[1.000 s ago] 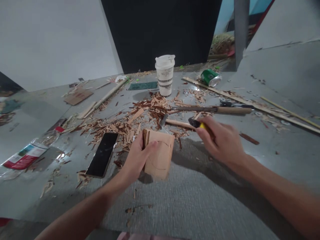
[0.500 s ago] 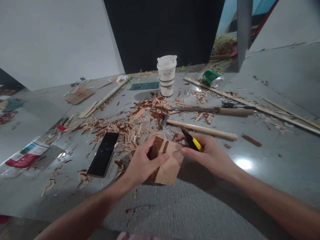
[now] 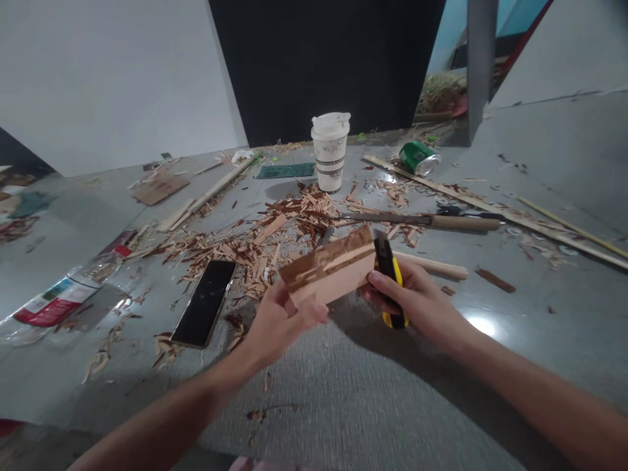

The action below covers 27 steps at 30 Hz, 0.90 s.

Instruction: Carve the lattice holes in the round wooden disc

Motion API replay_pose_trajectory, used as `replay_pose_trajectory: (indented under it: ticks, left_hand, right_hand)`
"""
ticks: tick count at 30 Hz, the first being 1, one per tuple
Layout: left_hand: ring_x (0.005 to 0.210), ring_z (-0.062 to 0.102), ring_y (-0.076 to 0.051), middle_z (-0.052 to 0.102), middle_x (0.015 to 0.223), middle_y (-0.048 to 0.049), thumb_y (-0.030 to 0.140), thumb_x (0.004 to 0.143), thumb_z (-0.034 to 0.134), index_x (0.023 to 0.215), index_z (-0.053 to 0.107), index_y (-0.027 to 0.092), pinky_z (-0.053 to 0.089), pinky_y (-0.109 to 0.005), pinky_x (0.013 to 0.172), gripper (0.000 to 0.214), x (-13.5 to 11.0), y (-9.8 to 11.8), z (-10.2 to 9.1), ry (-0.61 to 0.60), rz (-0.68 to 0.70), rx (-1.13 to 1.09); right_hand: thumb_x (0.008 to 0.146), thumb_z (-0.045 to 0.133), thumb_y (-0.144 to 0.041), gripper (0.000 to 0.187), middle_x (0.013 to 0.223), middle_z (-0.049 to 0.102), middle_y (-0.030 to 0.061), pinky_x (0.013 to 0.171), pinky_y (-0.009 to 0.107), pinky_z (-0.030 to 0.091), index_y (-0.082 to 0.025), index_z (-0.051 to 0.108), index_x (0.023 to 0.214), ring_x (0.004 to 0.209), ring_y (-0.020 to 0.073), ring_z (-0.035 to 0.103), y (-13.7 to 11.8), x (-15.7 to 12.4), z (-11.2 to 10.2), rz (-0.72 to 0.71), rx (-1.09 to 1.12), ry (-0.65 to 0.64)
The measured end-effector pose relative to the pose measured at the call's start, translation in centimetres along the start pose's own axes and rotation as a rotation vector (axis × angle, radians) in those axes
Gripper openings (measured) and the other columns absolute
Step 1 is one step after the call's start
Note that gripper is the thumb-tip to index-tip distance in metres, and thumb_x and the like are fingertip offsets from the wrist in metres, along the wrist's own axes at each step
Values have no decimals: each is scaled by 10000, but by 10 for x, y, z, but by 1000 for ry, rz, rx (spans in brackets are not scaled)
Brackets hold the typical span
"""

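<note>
My left hand [image 3: 279,324] is closed on the left end of a flat block of pale wood [image 3: 331,267] with a darker bark-coloured edge, holding it tilted above the grey floor. My right hand [image 3: 415,304] grips a yellow and black utility knife [image 3: 388,278], its tip set against the right end of the block. Both forearms reach in from the bottom of the view.
A pile of wood shavings [image 3: 255,245] lies beyond the hands, with a black phone [image 3: 203,302], a paper cup [image 3: 330,152], a wooden stick [image 3: 432,265], a wood-handled tool [image 3: 432,221], a green can [image 3: 417,157], long slats [image 3: 495,209] and a plastic bottle [image 3: 59,301].
My left hand has turned the block from its broad face to its edge and raised it. My right hand came in from the right with the knife and now meets the block's end.
</note>
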<state>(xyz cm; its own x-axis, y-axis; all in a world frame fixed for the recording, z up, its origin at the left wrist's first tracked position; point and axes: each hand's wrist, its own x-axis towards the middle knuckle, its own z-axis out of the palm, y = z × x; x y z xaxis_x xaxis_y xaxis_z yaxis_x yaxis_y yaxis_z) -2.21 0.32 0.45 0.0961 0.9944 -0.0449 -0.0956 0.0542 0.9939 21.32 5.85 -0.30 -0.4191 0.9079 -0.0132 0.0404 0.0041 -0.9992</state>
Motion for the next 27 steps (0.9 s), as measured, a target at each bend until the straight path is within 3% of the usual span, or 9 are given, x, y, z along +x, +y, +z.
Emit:
replay_pose_trajectory:
  ticks: [3, 5, 7, 9, 11, 14, 18, 23, 27]
  left_hand:
    - [611, 670, -203, 728, 661, -45, 506, 851, 831, 864, 817, 203, 512, -295, 538, 304, -3, 3, 1, 69, -45, 126]
    - [608, 668, -206, 734, 652, -38, 479, 874, 818, 885, 849, 221, 534, -316, 579, 260, -5, 2, -1, 66, 10, 211]
    - [694, 710, -219, 814, 815, -46, 416, 898, 814, 1101, 866, 265, 587, -350, 703, 258, -7, -1, -4, 53, 125, 325]
    - [843, 767, -239, 851, 1070, -51, 334, 908, 817, 1317, 793, 324, 612, -379, 841, 411, -8, -3, -6, 72, 255, 432]
    - [1059, 786, -272, 811, 1284, -54, 265, 904, 817, 1393, 742, 351, 601, -413, 999, 503, -7, -4, -8, 116, 356, 500]
    - [1289, 722, -289, 732, 1443, -39, 206, 933, 773, 1461, 684, 365, 529, -455, 1172, 559, -4, -4, -11, 136, 442, 588]
    - [1430, 629, -269, 624, 1575, -21, 143, 991, 667, 1573, 561, 365, 456, -462, 1259, 632, 0, -3, -15, 81, 553, 775]
    - [1597, 426, -271, 439, 1719, -32, 35, 969, 562, 1697, 336, 344, 348, -518, 1324, 823, 0, -3, -17, -35, 662, 935]
    - [1589, 438, -281, 427, 1728, -51, 0, 935, 572, 1714, 286, 342, 363, -524, 1318, 898, -2, -3, -15, -53, 698, 927]
  right_hand:
    - [978, 697, -580, 376, 783, 633, -5, 487, 235, 368, -221, 602, 1039, 575, 107, 473, -3, -1, 4, -8, -28, -16]
    - [980, 690, -584, 379, 774, 612, -18, 476, 238, 359, -229, 601, 1078, 565, 111, 461, -2, 0, 4, -28, -56, 3]
    - [1012, 644, -581, 361, 753, 549, -40, 465, 244, 339, -244, 590, 1132, 554, 116, 431, 1, 0, 1, -63, -88, 56]
    - [1062, 559, -566, 317, 751, 502, -41, 481, 258, 338, -261, 582, 1145, 576, 134, 428, 4, -2, -3, -107, -115, 122]
    - [1096, 488, -535, 290, 784, 538, -11, 534, 286, 382, -266, 595, 1121, 637, 162, 481, 4, -7, -6, -181, -193, 163]
    - [1120, 447, -417, 232, 861, 654, 26, 618, 321, 432, -258, 613, 1152, 707, 186, 586, -3, -15, -3, -377, -516, 112]
    - [1125, 413, -326, 214, 768, 664, 5, 562, 314, 409, -211, 594, 1129, 616, 176, 611, -15, -24, 12, -559, -832, -18]
    - [1136, 389, -343, 262, 787, 677, 18, 546, 322, 422, -185, 596, 1104, 627, 183, 648, -19, -25, 24, -613, -924, -41]
    - [1138, 383, -324, 250, 817, 694, 24, 570, 319, 442, -178, 585, 1116, 658, 183, 677, -19, -24, 24, -650, -957, -44]
